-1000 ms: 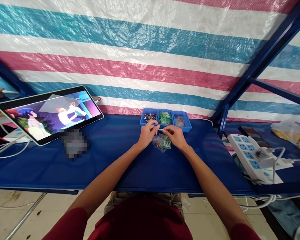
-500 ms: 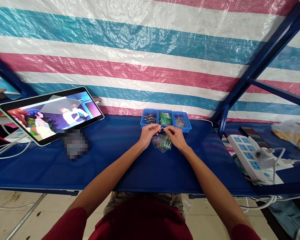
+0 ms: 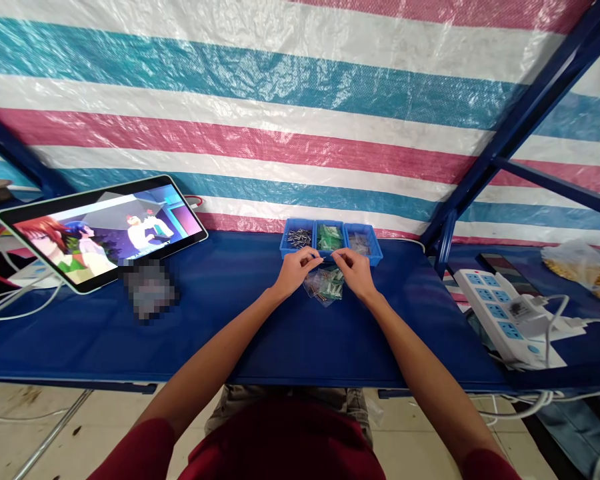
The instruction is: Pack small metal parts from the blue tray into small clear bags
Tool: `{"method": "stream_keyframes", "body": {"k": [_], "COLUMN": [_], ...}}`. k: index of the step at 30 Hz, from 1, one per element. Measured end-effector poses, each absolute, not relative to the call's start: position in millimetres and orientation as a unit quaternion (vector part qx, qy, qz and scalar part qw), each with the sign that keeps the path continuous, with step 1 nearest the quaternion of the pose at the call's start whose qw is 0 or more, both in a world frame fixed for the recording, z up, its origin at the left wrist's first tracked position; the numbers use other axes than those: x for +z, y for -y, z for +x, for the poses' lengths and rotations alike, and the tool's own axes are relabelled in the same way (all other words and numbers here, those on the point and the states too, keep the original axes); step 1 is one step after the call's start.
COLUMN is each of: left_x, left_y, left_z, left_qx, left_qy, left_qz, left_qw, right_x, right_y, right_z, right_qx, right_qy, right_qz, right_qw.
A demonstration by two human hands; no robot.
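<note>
My left hand (image 3: 297, 268) is closed in a pinch in front of the blue bins, and whatever its fingertips hold is too small to make out. A short gap to the right, my right hand (image 3: 355, 270) also pinches with thumb and forefinger; its contents are not distinguishable either. Just below the fingertips lies a pile of small transparent bags (image 3: 325, 285) with green and metallic pieces inside. Behind the hands stand three joined blue bins: one with metal screw-like pieces (image 3: 299, 239), one with green packets (image 3: 330, 237), one with transparent packets (image 3: 361, 243).
A tablet (image 3: 105, 233) playing a cartoon leans at the left, with a blurred-out object (image 3: 151, 290) before it. To the right are a white power strip (image 3: 500, 313) with cables and a bag of yellowish pieces (image 3: 583, 267). Blue frame bars (image 3: 510, 127) rise beyond the blue table (image 3: 220, 267).
My fingertips have drawn slightly apart, the right hand shifting a little to the right. The bins and the bag pile stay where they were. The tablet's picture has changed.
</note>
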State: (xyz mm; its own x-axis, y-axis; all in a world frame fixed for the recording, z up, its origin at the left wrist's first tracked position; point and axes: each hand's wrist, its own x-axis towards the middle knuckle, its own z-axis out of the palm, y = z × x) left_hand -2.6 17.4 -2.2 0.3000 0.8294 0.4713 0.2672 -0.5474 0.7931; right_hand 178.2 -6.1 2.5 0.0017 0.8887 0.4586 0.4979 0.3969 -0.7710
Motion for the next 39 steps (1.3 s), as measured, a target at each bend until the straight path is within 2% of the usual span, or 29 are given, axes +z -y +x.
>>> {"method": "stream_keyframes", "body": {"k": [2, 8, 15, 18, 23, 30, 32, 35, 39], "left_x": [-1, 14, 3, -4, -13, -20, -18, -13, -6], "left_y": [-17, -27, -49, -44, -40, -41, -38, -31, -23], "left_z": [-3, -8, -16, -14, 3, 14, 10, 2, -7], "left_qx": [0.485, 0.579, 0.454, 0.387, 0.206, 0.142, 0.144, 0.210, 0.306], "left_qy": [-0.375, -0.409, -0.477, -0.436, -0.432, -0.484, -0.466, -0.412, -0.370], "left_qz": [0.738, 0.698, 0.753, 0.813, 0.877, 0.863, 0.873, 0.887, 0.875], "left_qw": [0.280, 0.101, -0.006, -0.007, 0.030, 0.032, 0.016, 0.009, 0.058], "right_x": [3, 5, 4, 2, 2, 3, 3, 3, 3], "right_y": [7, 7, 7, 6, 6, 6, 6, 4, 1], "right_z": [178, 178, 179, 178, 178, 178, 178, 180, 184], "right_qx": [0.203, 0.195, 0.184, 0.181, 0.183, 0.176, 0.173, 0.148, 0.134], "right_qy": [0.685, 0.691, 0.706, 0.709, 0.709, 0.716, 0.716, 0.718, 0.736], "right_qz": [-0.503, -0.504, -0.504, -0.500, -0.498, -0.501, -0.502, -0.502, -0.497], "right_qw": [0.487, 0.480, 0.463, 0.464, 0.465, 0.453, 0.454, 0.459, 0.440]}}
